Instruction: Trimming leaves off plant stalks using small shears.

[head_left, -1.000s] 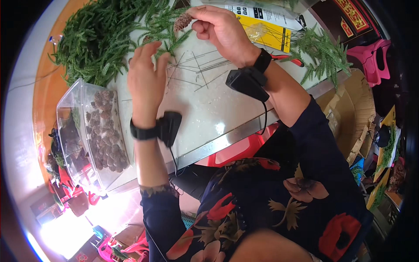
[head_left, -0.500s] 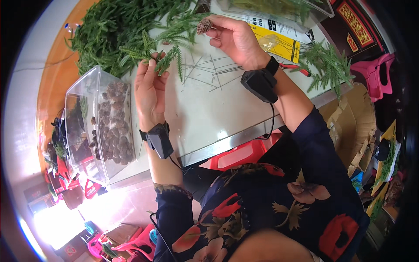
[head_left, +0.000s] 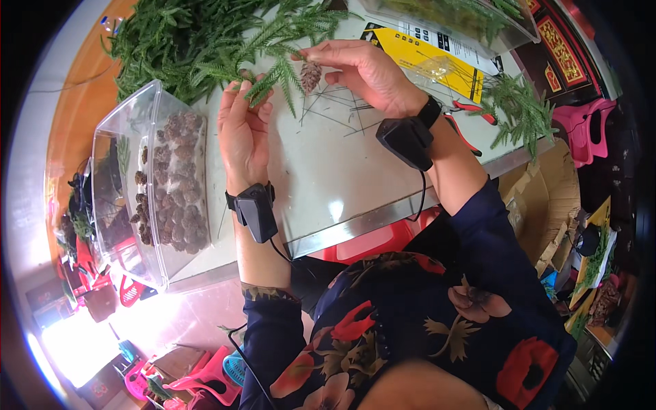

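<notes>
Between the fingertips of my left hand [head_left: 244, 130] is a green artificial pine sprig [head_left: 277, 76], its needled twigs spreading to both sides. My right hand [head_left: 365, 74] pinches at the top end of a brown pine cone [head_left: 311, 78], which hangs tip down beside the sprig's right twigs. Whether the cone touches the sprig I cannot tell. Below the cone, thin dark wires [head_left: 342, 113] lie crossed on the pale tabletop [head_left: 328, 171]. Both wrists carry black strapped devices.
A clear plastic box [head_left: 158, 198] of pine cones stands at the left. Behind it rises a large heap of green sprigs [head_left: 178, 48]. To the right lie a yellow card [head_left: 437, 65], red-handled pliers [head_left: 471, 113] and more greenery [head_left: 523, 113]. Another clear box [head_left: 471, 31] stands at the back.
My right hand has moved down and left, bringing the pine cone close to the sprig; the cone now hangs tip down. My left hand has shifted slightly right with the sprig.
</notes>
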`<state>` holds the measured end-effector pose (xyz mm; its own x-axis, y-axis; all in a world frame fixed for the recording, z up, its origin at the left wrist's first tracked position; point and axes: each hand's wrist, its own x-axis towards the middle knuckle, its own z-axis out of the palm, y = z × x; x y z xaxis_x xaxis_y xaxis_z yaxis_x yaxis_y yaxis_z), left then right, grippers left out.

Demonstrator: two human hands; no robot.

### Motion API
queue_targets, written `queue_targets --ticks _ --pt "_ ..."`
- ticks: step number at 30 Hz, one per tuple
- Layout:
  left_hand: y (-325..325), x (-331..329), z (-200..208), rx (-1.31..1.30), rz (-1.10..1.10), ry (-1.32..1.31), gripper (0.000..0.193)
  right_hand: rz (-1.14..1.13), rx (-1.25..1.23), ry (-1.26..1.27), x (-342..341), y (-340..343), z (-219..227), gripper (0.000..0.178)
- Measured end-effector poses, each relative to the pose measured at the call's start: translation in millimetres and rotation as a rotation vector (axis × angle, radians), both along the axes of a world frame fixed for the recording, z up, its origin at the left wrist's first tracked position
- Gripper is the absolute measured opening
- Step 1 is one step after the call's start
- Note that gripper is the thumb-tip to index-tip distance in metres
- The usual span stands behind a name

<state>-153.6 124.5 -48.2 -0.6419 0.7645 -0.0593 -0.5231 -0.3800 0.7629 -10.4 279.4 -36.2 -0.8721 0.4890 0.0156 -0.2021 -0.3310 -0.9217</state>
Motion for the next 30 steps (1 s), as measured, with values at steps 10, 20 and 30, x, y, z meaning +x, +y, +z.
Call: queue_targets --ticks 10,20,30 --pt "1.2 8.7 8.4 -0.046 0.069 0.129 0.018 0.129 -0.163 0.03 -0.5 -0.7 -5.2 0.023" --pt "0.5 6.5 8.5 -0.126 0.243 0.401 0.02 -0.132 0.331 -0.161 0.2 -6.2 -1.3 0.016" --pt "3.6 18.7 18.7 -0.105 0.153 0.252 0.015 0.098 0.604 0.041 -2.9 -23.7 -1.6 0.012"
